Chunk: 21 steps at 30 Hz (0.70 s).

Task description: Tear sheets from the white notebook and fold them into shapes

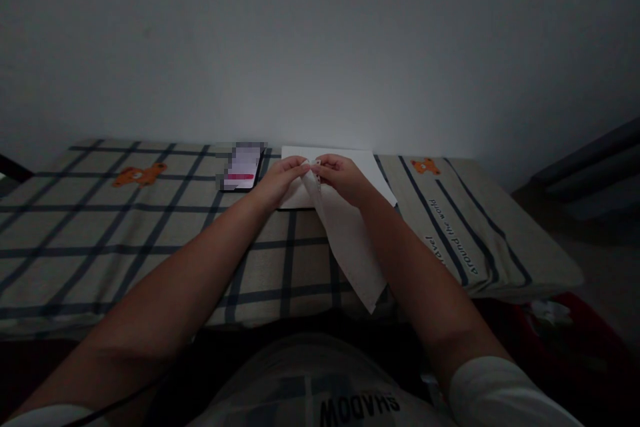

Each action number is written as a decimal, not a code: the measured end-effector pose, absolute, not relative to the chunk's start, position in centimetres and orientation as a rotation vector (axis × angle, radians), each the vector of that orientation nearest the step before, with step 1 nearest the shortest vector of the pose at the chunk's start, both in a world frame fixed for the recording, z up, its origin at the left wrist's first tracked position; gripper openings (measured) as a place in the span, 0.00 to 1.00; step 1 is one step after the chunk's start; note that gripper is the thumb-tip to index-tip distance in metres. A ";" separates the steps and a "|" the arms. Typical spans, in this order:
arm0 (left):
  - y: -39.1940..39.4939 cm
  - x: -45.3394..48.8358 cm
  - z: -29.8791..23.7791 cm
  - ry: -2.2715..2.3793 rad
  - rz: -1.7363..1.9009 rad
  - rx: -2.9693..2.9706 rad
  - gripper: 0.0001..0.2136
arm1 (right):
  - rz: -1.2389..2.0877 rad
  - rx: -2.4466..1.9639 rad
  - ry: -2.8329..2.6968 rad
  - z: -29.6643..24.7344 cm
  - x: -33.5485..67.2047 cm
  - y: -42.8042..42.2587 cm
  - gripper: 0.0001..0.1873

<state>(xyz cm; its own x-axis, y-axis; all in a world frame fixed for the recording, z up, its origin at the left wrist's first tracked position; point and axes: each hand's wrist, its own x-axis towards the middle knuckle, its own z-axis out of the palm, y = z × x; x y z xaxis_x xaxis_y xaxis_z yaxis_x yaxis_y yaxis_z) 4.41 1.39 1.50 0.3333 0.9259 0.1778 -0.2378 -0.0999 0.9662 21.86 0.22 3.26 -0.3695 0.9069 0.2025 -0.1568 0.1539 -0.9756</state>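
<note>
Both hands pinch one thin white sheet, which looks like a tissue (350,243), near its gathered upper end. My left hand (285,177) has its thumb and fingers closed on the left side of that end. Close beside it, my right hand (343,177) grips the right side, fingertips nearly touching the left ones. Below the hands the tissue hangs down toward my lap, its lower corner free. Under and behind the hands lies a flat white board or pad (377,177) with a dark front edge. The exact fold between the fingertips is too small to make out.
A phone (243,170) with a lit, blurred screen lies left of the white board. Both rest on a checked cloth (165,227) with bear prints, covering a table against a pale wall (320,47). A red container (575,333) stands low at the right.
</note>
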 end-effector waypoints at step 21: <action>1.6 4.0 0.9 0.723 1.095 1.269 0.12 | 1.406 -0.772 -1.579 3.5 22.2 0.1 0.18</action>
<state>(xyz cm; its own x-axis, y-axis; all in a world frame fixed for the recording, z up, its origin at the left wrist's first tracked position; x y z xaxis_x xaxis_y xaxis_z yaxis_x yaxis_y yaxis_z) 4.03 1.62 0.89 0.3531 0.9253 0.1385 -0.2360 -0.0552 0.9702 22.23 0.10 3.51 -0.4371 0.8776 0.1967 -0.0942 0.1729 -0.9804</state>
